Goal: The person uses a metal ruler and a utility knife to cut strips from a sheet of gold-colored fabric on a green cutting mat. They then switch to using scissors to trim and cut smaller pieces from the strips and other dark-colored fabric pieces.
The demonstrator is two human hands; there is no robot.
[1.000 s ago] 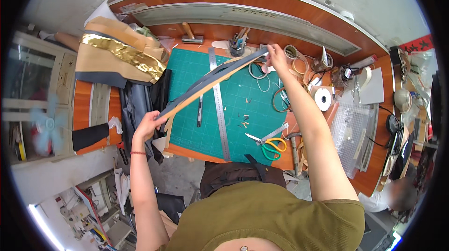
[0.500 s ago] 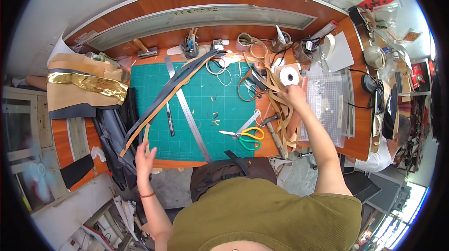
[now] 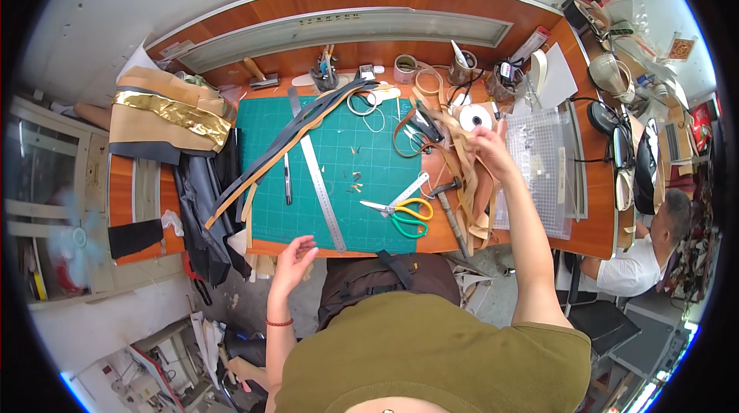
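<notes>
My right hand (image 3: 494,156) reaches over the right side of the bench, its fingers closed on a bundle of tan leather strips (image 3: 453,133) just below a white spool (image 3: 475,117). Open, with fingers apart and nothing in it, my left hand (image 3: 293,262) hovers by the bench's front edge. Long black and tan strips (image 3: 281,143) lie diagonally across the green cutting mat (image 3: 265,220). A steel ruler (image 3: 319,186) and a slim knife (image 3: 288,182) rest near them. Scissors with yellow and green handles (image 3: 412,211) lie at the mat's lower right, next to a hammer (image 3: 453,220).
Folded tan material with a gold band (image 3: 173,114) is heaped at the left. A pen cup (image 3: 324,74), tins (image 3: 405,68) and a wooden-handled tool (image 3: 260,75) line the back. A clear gridded sheet (image 3: 536,174) lies right. Another person (image 3: 635,267) sits at the far right.
My left hand has moved right, away from the strip ends at the mat's left corner. My right hand has stayed at the tan strips and risen slightly. The whole view has shifted a little.
</notes>
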